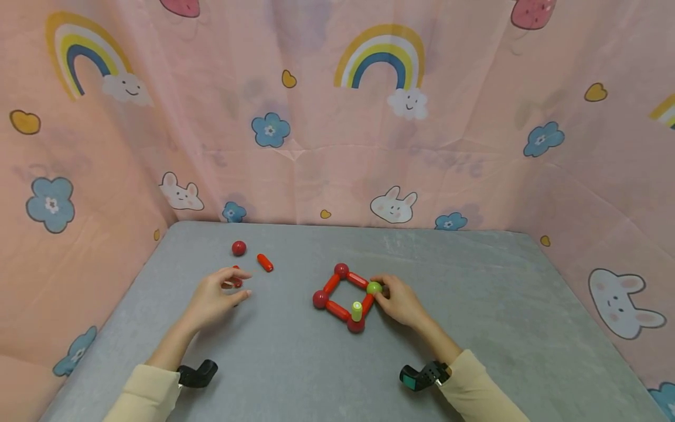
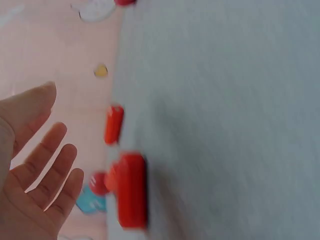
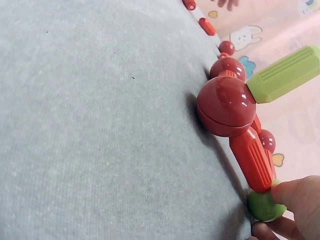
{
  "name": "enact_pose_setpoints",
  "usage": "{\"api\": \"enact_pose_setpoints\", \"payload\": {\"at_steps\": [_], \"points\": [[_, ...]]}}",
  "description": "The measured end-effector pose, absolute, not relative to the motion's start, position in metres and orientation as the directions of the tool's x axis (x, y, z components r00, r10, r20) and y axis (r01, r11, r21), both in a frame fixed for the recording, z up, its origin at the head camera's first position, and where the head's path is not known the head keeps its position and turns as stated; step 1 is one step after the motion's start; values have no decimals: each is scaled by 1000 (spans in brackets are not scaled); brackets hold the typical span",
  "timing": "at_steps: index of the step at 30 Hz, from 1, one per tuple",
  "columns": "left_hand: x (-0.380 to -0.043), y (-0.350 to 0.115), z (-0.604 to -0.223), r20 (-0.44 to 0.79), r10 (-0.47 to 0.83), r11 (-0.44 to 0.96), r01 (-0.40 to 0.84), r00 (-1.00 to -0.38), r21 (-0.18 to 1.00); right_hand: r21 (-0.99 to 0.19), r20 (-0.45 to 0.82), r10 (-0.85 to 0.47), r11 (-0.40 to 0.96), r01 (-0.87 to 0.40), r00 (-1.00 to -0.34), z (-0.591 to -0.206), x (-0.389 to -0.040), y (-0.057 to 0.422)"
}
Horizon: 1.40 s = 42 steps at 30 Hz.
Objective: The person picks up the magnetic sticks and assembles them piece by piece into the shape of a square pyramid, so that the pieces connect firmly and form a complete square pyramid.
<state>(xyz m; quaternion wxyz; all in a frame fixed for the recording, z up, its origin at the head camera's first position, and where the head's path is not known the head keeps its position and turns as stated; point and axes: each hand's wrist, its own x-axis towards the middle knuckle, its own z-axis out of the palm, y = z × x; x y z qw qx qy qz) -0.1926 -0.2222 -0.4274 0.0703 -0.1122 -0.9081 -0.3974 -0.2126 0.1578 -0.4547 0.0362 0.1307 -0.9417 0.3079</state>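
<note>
Four-sided and flat on the table, a frame of red rods (image 1: 337,310) has red balls (image 1: 320,299) at three corners and a green ball (image 1: 374,288) at the other. My right hand (image 1: 402,302) pinches that green ball between thumb and fingers. From the near red ball (image 3: 227,106) a light green rod (image 3: 286,75) stands up. My left hand (image 1: 211,300) hovers at the left with thumb and fingers apart, holding nothing. Beyond it are red rods, partly hidden by its fingers in the head view; the left wrist view shows one red rod (image 2: 132,192) close by.
At the back left lie a loose red ball (image 1: 239,248) and a red rod (image 1: 265,262). A grey cloth covers the table (image 1: 295,375). A pink patterned curtain (image 1: 316,170) hangs along the back and sides.
</note>
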Motion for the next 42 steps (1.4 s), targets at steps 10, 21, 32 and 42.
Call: {"api": "enact_pose_setpoints", "payload": {"at_steps": [10,21,32,42], "points": [[-193,-258,-446,116,104,677,155,-988,719,-570,147,-229,775,-272,-962,-454,-213,157],[-195,-265,-455,57,157,723,155,-986,674,-570,146,-232,775,-273,-962,-454,-213,157],[-195,-265,-457,54,181,750,173,-982,639,-573,144,-232,773,-272,-962,-455,-213,157],[-196,-258,-453,78,174,755,184,-982,629,-582,147,-225,767,-268,-963,-454,-212,158]]}}
